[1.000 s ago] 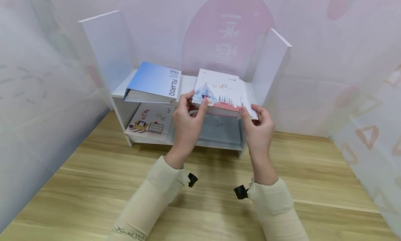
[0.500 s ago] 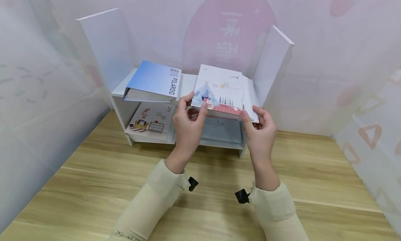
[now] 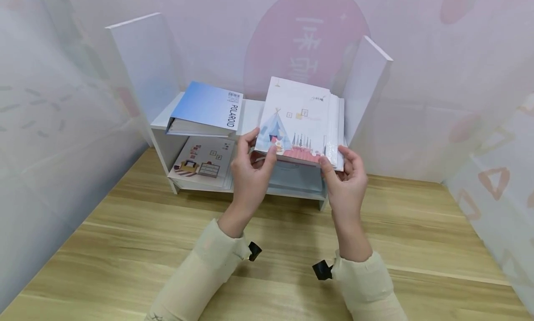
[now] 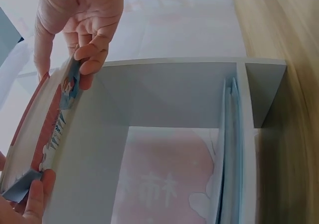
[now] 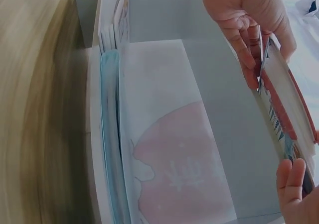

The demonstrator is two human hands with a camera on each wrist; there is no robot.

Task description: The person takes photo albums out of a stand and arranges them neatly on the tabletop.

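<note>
In the head view both hands hold a white album (image 3: 296, 121) with a blue tent and pink floor on its cover. My left hand (image 3: 252, 168) pinches its front left corner, thumb on top. At the front right corner my right hand (image 3: 346, 177) grips it the same way, fingers underneath. Whitish layers (image 3: 335, 126) stick out along its right side; I cannot tell if they are a separate piece. The left wrist view shows the album's thick page edge (image 4: 37, 117) between the two hands. A similar edge (image 5: 284, 97) appears in the right wrist view.
A white two-level shelf (image 3: 252, 110) with tall side panels stands by the back sheet. On its top left lies a blue POLAROID binder (image 3: 204, 105). Below are a white illustrated book (image 3: 202, 163) and a pale blue clear folder (image 3: 296, 179). The wooden table (image 3: 283, 284) lies in front.
The album has tilted up toward me, so more of its cover shows, and its front edge has come slightly nearer. Both hands have kept their hold; the binder and shelf stayed put.
</note>
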